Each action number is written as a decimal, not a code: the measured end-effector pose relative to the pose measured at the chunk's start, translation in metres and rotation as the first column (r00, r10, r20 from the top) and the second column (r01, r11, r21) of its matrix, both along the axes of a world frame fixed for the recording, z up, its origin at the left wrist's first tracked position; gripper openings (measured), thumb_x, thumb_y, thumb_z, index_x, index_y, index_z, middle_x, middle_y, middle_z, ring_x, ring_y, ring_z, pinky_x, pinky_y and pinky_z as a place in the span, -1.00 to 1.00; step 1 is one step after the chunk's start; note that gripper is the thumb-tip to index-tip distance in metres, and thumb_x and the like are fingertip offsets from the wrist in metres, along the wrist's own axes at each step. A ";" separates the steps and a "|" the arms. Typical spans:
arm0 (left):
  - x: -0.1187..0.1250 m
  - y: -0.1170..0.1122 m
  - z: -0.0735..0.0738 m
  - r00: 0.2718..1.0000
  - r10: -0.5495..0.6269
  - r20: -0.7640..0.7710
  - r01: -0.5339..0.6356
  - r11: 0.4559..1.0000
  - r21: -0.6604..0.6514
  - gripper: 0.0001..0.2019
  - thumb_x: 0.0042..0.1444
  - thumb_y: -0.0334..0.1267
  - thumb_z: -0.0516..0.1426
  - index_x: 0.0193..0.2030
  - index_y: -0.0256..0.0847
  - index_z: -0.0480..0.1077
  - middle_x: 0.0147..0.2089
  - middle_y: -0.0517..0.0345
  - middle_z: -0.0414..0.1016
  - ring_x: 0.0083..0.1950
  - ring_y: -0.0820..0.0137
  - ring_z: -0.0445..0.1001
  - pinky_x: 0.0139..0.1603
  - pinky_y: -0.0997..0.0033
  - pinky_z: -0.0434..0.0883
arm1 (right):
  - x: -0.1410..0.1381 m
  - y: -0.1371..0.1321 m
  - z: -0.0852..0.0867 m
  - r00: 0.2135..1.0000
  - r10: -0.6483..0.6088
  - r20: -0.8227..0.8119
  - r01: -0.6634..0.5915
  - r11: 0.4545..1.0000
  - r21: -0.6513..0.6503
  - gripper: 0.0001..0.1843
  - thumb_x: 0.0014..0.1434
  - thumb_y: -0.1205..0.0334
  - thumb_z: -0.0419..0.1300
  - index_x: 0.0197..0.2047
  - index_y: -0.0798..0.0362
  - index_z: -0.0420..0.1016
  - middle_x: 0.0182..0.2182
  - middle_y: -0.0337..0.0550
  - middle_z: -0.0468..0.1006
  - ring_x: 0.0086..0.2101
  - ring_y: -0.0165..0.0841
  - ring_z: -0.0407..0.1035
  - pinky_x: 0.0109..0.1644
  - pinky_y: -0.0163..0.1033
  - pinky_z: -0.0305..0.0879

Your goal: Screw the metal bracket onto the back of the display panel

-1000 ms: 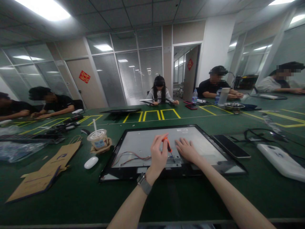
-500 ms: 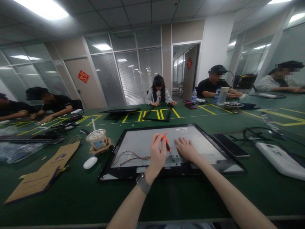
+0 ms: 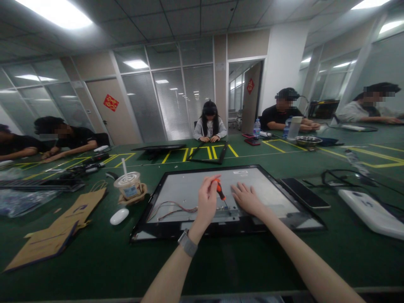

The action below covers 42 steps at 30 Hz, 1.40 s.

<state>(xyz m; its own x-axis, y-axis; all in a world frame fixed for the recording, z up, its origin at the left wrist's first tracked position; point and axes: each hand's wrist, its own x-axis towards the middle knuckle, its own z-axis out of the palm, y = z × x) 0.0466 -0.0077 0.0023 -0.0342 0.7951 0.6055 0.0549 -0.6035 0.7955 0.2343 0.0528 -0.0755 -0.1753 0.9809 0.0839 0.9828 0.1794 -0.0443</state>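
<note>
Across the green bench [image 3: 240,265], by its near edge, lies the framed panel [image 3: 186,185]. The right hand [image 3: 248,200] rests on it, fingers spread flat, gripping nothing; the left hand's [image 3: 207,198] fingers curl round an orange screwdriver [image 3: 221,192], tip at the metal bracket [image 3: 232,213]. Screw work, apparently; next calls for steady turning.

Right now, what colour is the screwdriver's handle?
The handle is orange and black, best seen in the head view.

The left grip [image 3: 207,198] is curled while the right grip [image 3: 248,199] lies flat, palm-down.
</note>
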 end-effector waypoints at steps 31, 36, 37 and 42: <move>0.001 0.000 0.000 0.990 -0.103 0.092 0.113 0.987 -0.116 -0.67 0.34 -0.08 -0.03 -0.03 -0.22 0.45 -0.23 0.06 0.49 -0.19 0.36 0.47 -0.11 0.37 0.42 | -0.002 -0.002 0.002 0.999 -0.001 0.033 0.000 1.000 0.021 -0.41 0.41 0.10 -0.22 0.42 0.05 0.12 0.38 0.18 0.10 0.33 0.00 -0.02 0.30 0.25 -0.07; 0.000 0.001 0.003 0.999 -0.013 0.051 0.014 1.000 -0.024 -0.74 0.25 -0.11 0.11 -0.26 -0.22 0.54 -0.18 0.05 0.46 -0.12 0.34 0.45 -0.10 0.40 0.40 | -0.002 -0.002 0.003 1.000 0.001 0.020 -0.001 1.000 0.011 -0.40 0.41 0.10 -0.23 0.42 0.07 0.11 0.39 0.20 0.08 0.34 0.02 -0.04 0.30 0.27 -0.08; 0.000 0.000 0.004 0.999 0.013 0.039 -0.012 1.000 -0.018 -0.75 0.23 -0.11 0.13 -0.27 -0.22 0.56 -0.20 0.06 0.44 -0.16 0.36 0.45 -0.15 0.42 0.40 | -0.002 -0.002 0.003 1.000 0.000 0.018 0.000 1.000 0.011 -0.40 0.40 0.10 -0.23 0.43 0.07 0.11 0.39 0.20 0.08 0.34 0.02 -0.04 0.30 0.27 -0.08; -0.001 -0.001 0.004 0.998 -0.010 0.057 0.013 0.999 -0.049 -0.72 0.28 -0.13 0.09 -0.04 -0.21 0.53 -0.24 0.08 0.47 -0.22 0.40 0.46 -0.12 0.41 0.41 | -0.002 -0.003 0.004 1.000 -0.004 0.016 0.004 1.000 0.009 -0.40 0.40 0.10 -0.22 0.42 0.06 0.11 0.39 0.19 0.09 0.34 0.01 -0.05 0.31 0.25 -0.09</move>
<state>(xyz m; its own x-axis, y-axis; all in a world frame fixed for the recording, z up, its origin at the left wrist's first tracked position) 0.0455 -0.0085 0.0060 -0.0580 0.8245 0.5629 0.0020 -0.5638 0.8259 0.2324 0.0498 -0.0715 -0.1729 0.9808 0.0897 0.9840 0.1759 -0.0267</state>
